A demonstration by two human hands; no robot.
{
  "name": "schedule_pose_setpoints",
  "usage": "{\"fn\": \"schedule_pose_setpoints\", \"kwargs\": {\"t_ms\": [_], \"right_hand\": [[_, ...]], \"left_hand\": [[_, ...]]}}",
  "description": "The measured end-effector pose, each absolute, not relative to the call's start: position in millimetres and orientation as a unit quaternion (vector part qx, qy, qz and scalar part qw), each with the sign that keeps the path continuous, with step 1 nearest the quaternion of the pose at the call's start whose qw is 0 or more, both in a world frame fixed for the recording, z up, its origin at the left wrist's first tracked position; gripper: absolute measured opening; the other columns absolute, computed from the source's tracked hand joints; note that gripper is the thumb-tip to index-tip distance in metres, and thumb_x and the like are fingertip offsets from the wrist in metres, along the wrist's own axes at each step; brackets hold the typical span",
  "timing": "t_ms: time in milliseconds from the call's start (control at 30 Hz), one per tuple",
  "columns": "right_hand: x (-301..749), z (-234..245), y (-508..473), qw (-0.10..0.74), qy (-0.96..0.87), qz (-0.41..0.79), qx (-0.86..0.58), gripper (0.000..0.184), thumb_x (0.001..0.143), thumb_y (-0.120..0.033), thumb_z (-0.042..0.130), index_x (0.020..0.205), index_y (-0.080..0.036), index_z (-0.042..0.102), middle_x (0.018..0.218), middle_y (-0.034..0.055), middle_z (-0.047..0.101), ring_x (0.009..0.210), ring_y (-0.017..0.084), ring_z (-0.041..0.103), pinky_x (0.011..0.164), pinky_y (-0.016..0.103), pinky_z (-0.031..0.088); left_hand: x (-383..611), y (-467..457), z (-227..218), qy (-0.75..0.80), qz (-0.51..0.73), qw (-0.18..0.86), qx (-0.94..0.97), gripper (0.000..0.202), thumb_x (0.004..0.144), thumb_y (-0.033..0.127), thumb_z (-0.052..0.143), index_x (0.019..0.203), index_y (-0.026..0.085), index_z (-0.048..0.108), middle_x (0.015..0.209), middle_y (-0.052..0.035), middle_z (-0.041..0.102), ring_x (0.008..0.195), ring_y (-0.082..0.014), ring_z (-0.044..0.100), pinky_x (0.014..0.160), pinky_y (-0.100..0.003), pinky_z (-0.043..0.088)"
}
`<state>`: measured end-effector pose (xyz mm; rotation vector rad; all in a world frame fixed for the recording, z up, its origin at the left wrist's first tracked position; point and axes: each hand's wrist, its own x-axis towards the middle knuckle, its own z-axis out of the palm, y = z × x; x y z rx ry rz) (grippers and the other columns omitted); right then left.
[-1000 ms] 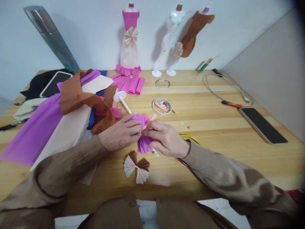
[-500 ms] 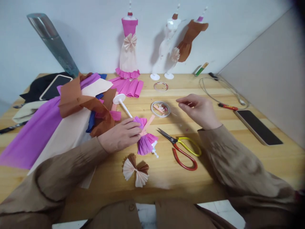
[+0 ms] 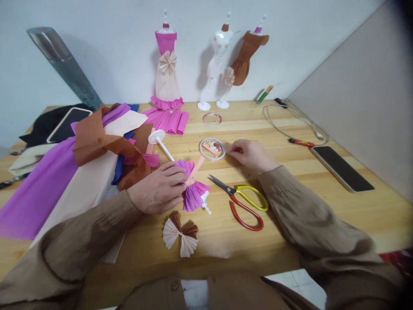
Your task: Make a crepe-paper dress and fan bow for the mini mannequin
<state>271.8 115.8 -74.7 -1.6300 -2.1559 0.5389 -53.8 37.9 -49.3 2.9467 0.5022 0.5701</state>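
Note:
Under my left hand (image 3: pixel 159 187) lies a small dress-form mannequin (image 3: pixel 166 150) on its side, its white round base pointing away from me. My fingers are wrapped over its purple crepe-paper dress (image 3: pixel 196 194), which has a peach paper strip (image 3: pixel 196 168) at the waist. My right hand (image 3: pixel 253 155) has its fingertips pinched together at the right edge of a clear tape roll (image 3: pixel 201 151); what they hold is too small to make out. Scissors (image 3: pixel 229 190) with one red and one yellow handle lie partly open between my hands. Nearer me is a pleated brown-and-cream paper bow (image 3: pixel 180 237).
Crepe-paper sheets (image 3: pixel 48 185) pile up on the left. Three mannequins, one in a pink-and-cream dress (image 3: pixel 167 73), stand along the wall. Another ring-shaped roll (image 3: pixel 212 119) lies behind the tape. A phone (image 3: pixel 342 168) and a cable (image 3: pixel 290 113) are at right.
My right hand has come down and left to the tape roll, fingers still pinched. My left hand stays on the mannequin. The whole view has shifted slightly.

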Motion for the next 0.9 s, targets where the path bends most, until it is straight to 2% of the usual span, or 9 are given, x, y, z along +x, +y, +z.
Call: {"fn": "schedule_pose_setpoints", "kwargs": {"t_ms": [100, 233, 333, 433, 633, 900], "right_hand": [[276.8, -80.7, 120.1, 0.210, -0.751, 0.237, -0.579, 0.013, 0.073, -0.031, 0.058, 0.070, -0.019, 0.062, 0.066, 0.0036, 0.067, 0.060, 0.015, 0.057, 0.057, 0.026, 0.044], [284.6, -80.7, 122.3, 0.239, -0.729, 0.259, -0.586, 0.021, 0.074, -0.039, 0.057, 0.074, -0.019, 0.062, 0.065, 0.0032, 0.066, 0.058, 0.015, 0.057, 0.054, 0.026, 0.044], [286.9, -76.9, 121.2, 0.238, -0.727, 0.256, -0.591, 0.019, 0.071, -0.038, 0.060, 0.070, -0.019, 0.063, 0.062, 0.0025, 0.064, 0.054, 0.015, 0.054, 0.052, 0.027, 0.042], [284.1, -75.5, 119.3, 0.221, -0.740, 0.265, -0.577, 0.017, 0.069, -0.036, 0.063, 0.068, -0.020, 0.066, 0.065, 0.0027, 0.067, 0.058, 0.016, 0.056, 0.057, 0.028, 0.044], [277.3, -74.7, 116.0, 0.218, -0.756, 0.251, -0.564, 0.019, 0.072, -0.038, 0.063, 0.072, -0.019, 0.069, 0.065, 0.0021, 0.068, 0.058, 0.015, 0.056, 0.055, 0.027, 0.043], [280.0, -74.4, 115.9, 0.238, -0.757, 0.251, -0.554, 0.022, 0.074, -0.039, 0.064, 0.074, -0.018, 0.069, 0.065, 0.0029, 0.066, 0.057, 0.015, 0.055, 0.055, 0.028, 0.042]], "left_hand": [[-53.6, 38.9, -48.7, 0.148, 0.188, 0.047, 0.970, 0.021, 0.092, 0.026, 0.046, 0.087, 0.015, 0.064, 0.099, -0.0120, 0.065, 0.106, -0.0258, 0.054, 0.099, -0.048, 0.042], [-51.5, 39.4, -50.2, 0.170, 0.176, 0.031, 0.969, 0.022, 0.094, 0.021, 0.044, 0.087, 0.016, 0.064, 0.097, -0.0102, 0.066, 0.105, -0.0238, 0.055, 0.099, -0.046, 0.043], [-49.7, 40.0, -53.2, 0.176, 0.186, 0.024, 0.966, 0.021, 0.093, 0.016, 0.045, 0.087, 0.016, 0.065, 0.096, -0.0096, 0.066, 0.105, -0.0224, 0.056, 0.098, -0.044, 0.044], [-48.3, 40.4, -54.3, 0.183, 0.183, 0.021, 0.966, 0.021, 0.093, 0.015, 0.045, 0.087, 0.016, 0.066, 0.094, -0.0091, 0.066, 0.103, -0.0217, 0.056, 0.098, -0.044, 0.044], [-47.9, 38.9, -50.3, 0.166, 0.187, -0.006, 0.968, 0.023, 0.095, 0.014, 0.043, 0.092, 0.014, 0.066, 0.095, -0.0098, 0.068, 0.103, -0.0219, 0.058, 0.101, -0.046, 0.042], [-50.9, 37.9, -46.3, 0.156, 0.210, -0.013, 0.965, 0.022, 0.093, 0.012, 0.043, 0.091, 0.017, 0.064, 0.097, -0.0067, 0.070, 0.100, -0.0180, 0.061, 0.107, -0.045, 0.038]]}}
